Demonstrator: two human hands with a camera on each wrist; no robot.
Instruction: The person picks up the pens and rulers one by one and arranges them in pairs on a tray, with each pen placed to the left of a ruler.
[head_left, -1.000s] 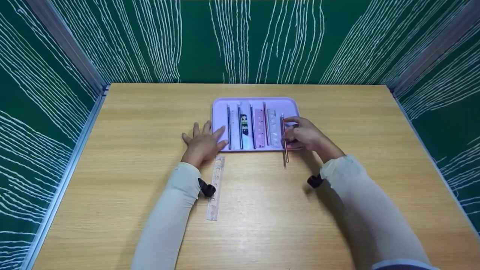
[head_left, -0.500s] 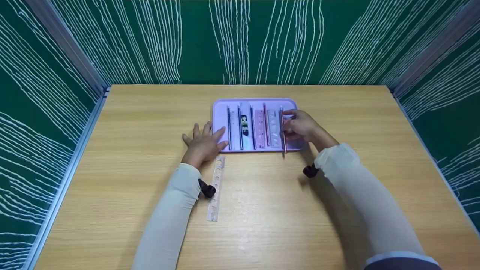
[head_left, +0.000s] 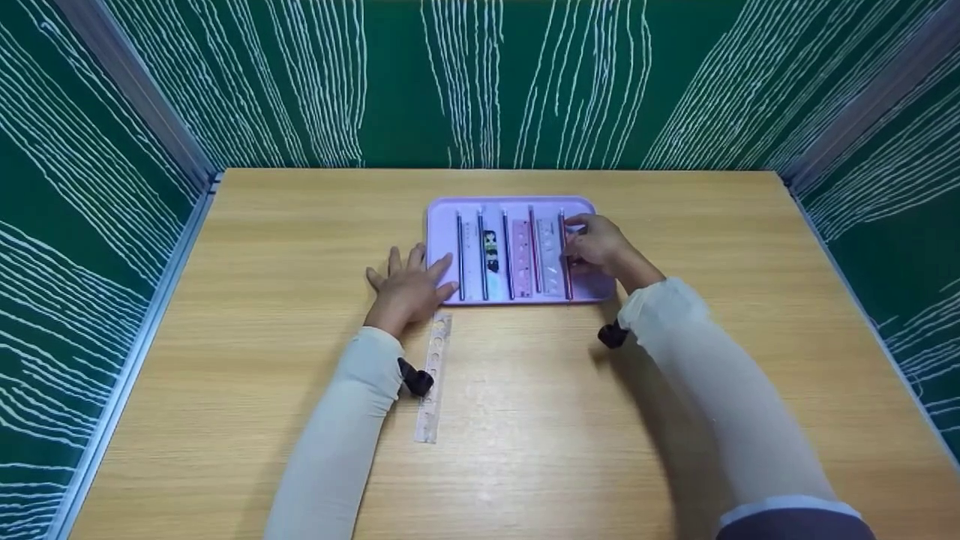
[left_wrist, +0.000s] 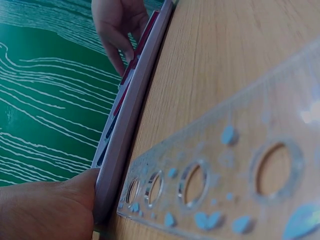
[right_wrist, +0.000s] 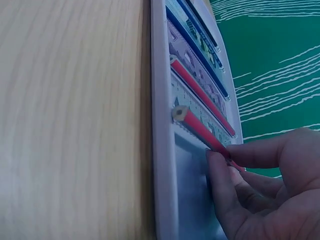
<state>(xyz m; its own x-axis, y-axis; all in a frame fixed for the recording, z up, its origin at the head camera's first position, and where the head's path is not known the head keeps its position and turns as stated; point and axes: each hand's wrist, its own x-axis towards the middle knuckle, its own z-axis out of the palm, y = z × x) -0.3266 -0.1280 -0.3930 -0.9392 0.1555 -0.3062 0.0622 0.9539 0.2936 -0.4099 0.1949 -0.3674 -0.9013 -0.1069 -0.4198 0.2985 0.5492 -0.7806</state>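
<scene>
A lilac tray (head_left: 585, 204) holds pencils and rulers in an alternating row. My right hand (head_left: 600, 246) pinches a red pencil (right_wrist: 200, 131) between thumb and fingers at the row's right end, over the tray's right part. To its left lie a clear ruler (head_left: 550, 259), another red pencil (head_left: 535, 251), a pink ruler (head_left: 521, 259) and several dark pencils (head_left: 508, 259). My left hand (head_left: 409, 291) rests with spread fingers at the tray's front left corner. Below it, a clear ruler with round holes (head_left: 433, 382) lies on the table, partly under the wrist camera.
The wooden table (head_left: 540, 420) extends around the tray. Green walls with white lines (head_left: 405, 82) rise behind it and along both sides. Black wrist cameras (head_left: 613, 335) hang under both wrists.
My right hand has moved the red pencil away from me, from overhanging the tray's front edge to lying in line with the other pencils. The left hand has stayed in place.
</scene>
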